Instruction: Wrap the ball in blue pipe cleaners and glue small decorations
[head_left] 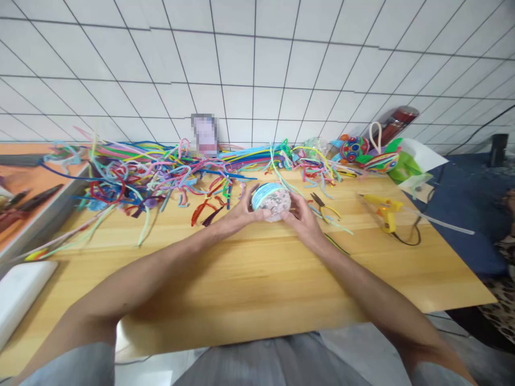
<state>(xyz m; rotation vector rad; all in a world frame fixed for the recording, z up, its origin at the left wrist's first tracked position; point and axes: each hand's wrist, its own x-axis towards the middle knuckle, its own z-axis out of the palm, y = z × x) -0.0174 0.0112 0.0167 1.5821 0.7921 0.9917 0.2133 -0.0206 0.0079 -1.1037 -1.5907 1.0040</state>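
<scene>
Between my two hands is a round, pale ball-like piece [277, 202], partly covered with light blue and mint pipe cleaners. My left hand [249, 210] grips its left side, thumb on the near face. On the opposite side, my right hand [298, 213] holds it with the thumb at the lower edge. A pale green pipe cleaner [276, 163] sticks up and away from the top of the ball. Fingers behind the piece are partly hidden. Just right of my right hand lie yellow-handled pliers [325, 206].
A yellow glue gun [387, 210] with its cord lies at the right. Tangled pipe cleaners [132, 177] spread along the back left. A phone [205, 135] leans against the tiled wall. Colourful finished pieces [354, 149] and a red cylinder [398, 124] stand back right; a white box [24, 292] lies left.
</scene>
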